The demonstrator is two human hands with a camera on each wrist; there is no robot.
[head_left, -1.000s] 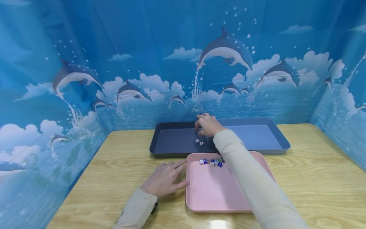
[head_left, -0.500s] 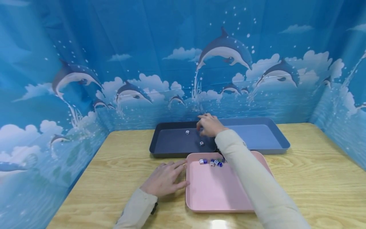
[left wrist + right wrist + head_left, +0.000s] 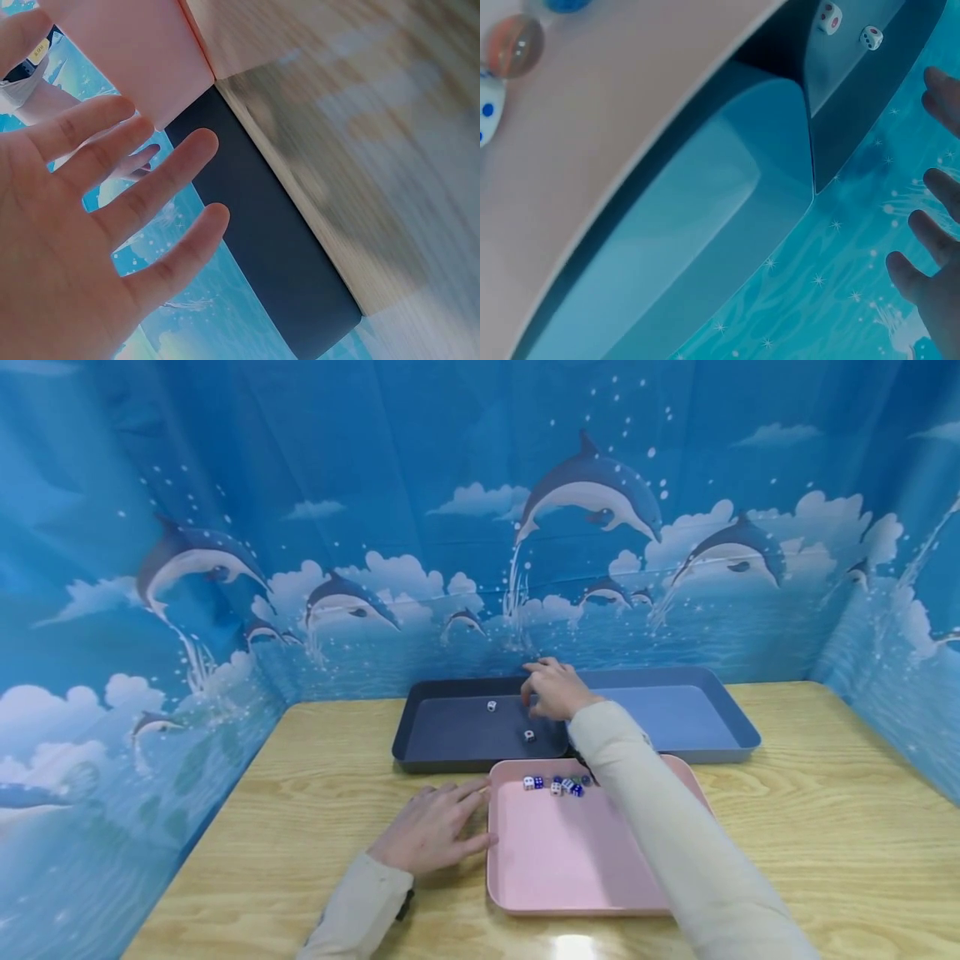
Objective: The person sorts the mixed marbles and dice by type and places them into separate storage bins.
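My right hand (image 3: 558, 691) hovers above the place where the black tray (image 3: 450, 767) meets the blue-grey tray (image 3: 738, 739), fingers loosely bent and holding nothing. Two white dice lie apart in the black tray: one die (image 3: 491, 706) farther back, the other die (image 3: 529, 736) nearer the front. My left hand (image 3: 435, 828) rests at the left rim of the pink tray (image 3: 577, 868), fingers spread. Along that tray's far side lie a white die (image 3: 528, 783), a dark blue die (image 3: 538, 782) and several more dice and marbles. An orange clear marble (image 3: 515, 46) shows in the right wrist view.
All three trays stand on a wooden table (image 3: 315, 793); the pink one sits in front of the other two. A blue curtain (image 3: 450, 527) printed with dolphins hangs behind and at the sides. My right forearm covers part of the pink tray.
One die in the black tray has rolled back and left, away from the other, and now lies still. My right hand has drifted slightly right. The left hand has not moved.
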